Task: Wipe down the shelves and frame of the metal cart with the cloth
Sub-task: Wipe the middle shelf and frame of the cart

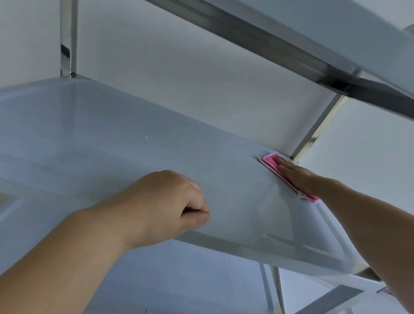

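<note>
The metal cart's middle shelf (118,143) is a dull grey tray with a raised rim, filling most of the head view. A folded pink cloth (270,160) with a white edge lies flat on the shelf near its far right corner. My right hand (296,175) presses flat on the cloth, fingers stretched out and together. My left hand (170,205) curls over the shelf's near rim, fingers closed around the edge. Shiny upright posts stand at the far left corner (69,36) and the far right corner (318,130).
The upper shelf's underside and its metal rail (254,37) slant overhead across the top right. A lower shelf (175,287) shows beneath the near rim. Small water droplets (171,144) dot the shelf's middle. A pale wall lies behind the cart.
</note>
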Available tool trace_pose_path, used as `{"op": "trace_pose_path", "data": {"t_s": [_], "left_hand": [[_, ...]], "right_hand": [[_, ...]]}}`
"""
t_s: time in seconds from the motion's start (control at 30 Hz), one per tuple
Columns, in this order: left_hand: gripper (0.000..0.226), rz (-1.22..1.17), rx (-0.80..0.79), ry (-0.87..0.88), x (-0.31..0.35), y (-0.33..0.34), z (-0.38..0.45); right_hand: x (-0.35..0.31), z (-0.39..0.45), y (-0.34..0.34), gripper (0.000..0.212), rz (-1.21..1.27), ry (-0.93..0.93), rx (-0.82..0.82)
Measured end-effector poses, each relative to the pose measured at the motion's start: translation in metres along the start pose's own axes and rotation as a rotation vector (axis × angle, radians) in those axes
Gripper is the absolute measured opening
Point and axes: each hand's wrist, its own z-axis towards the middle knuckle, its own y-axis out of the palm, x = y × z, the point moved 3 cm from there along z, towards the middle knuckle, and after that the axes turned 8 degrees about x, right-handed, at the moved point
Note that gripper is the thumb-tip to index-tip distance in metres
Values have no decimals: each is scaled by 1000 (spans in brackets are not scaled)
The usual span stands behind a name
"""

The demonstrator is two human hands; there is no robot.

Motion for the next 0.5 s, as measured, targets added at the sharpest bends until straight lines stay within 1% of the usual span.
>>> {"op": "trace_pose_path", "data": {"t_s": [0.13, 0.23, 0.33, 0.37, 0.43, 0.47, 0.5], "left_hand": [[17, -147, 39, -50, -9, 0, -1], [24, -236, 42, -58, -11, 2, -2], [38, -239, 50, -50, -12, 2, 0], [41, -230, 53, -47, -11, 2, 0], [41, -225, 64, -59, -11, 3, -2], [38, -222, 76, -62, -11, 3, -3], [36, -220, 84, -63, -10, 3, -4]], "right_hand": [[6, 26, -3, 47, -45, -8, 5], [12, 41, -3, 48, -20, 36, 29], [14, 53, -3, 47, 29, 96, 71], [13, 53, -2, 47, -24, 62, 59], [12, 44, 5, 51, -101, 39, 50], [12, 36, 7, 53, -150, 24, 88], [9, 28, 8, 53, -150, 21, 120]]}}
